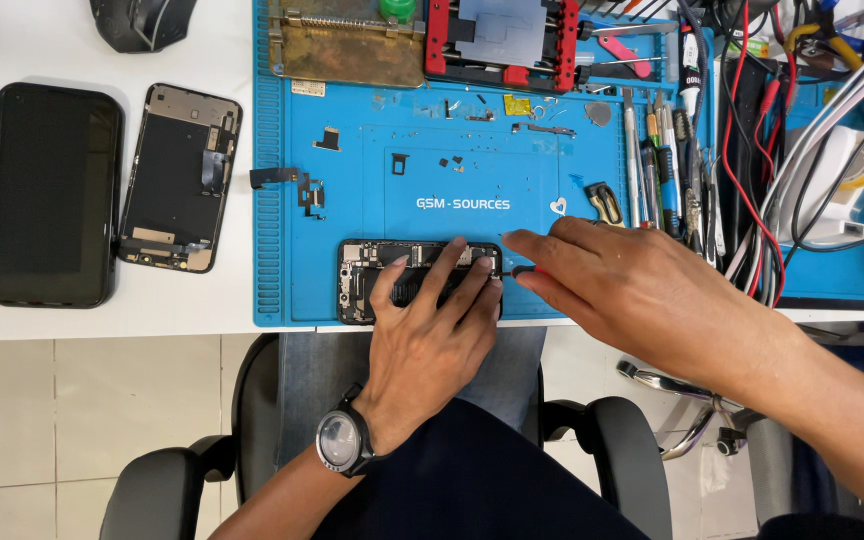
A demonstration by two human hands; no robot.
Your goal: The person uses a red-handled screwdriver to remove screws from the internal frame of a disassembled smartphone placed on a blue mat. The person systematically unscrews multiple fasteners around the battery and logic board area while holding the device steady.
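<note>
- Nearest to me is my own lap in dark cloth, and the black chair (607, 440) with its padded arms on either side of it, just under the near edge of the white table (102, 322).
- On my left wrist sits a round dark watch (338, 441).
- My left hand (430, 335) lies flat with fingers spread over the opened phone (372, 280), pressing it down; it grips nothing, it only rests on top.
- That opened phone lies on the blue work mat (282, 250), right at the mat's near edge and close to the table's near edge, its inner boards showing to the left of my fingers.
- My right hand (632, 290) reaches in from the right side, fingers drawn together around a thin tool (512, 270) whose tip meets the phone's right end; most of the tool is hidden, so I cannot tell what kind it is.
- Toward the table's left edge, off the mat, lie a black phone screen (52, 195) face up and, just beside it, a bare phone frame (180, 178).
- Small loose parts and a flex cable (292, 185) are scattered across the middle of the mat.
- At the mat's far edge stand a brass-coloured fixture (347, 45) and a red clamp jig (502, 45).
- Along the mat's right side lies a row of tweezers and drivers (667, 170), with red, black and white cables (782, 170) beyond.
</note>
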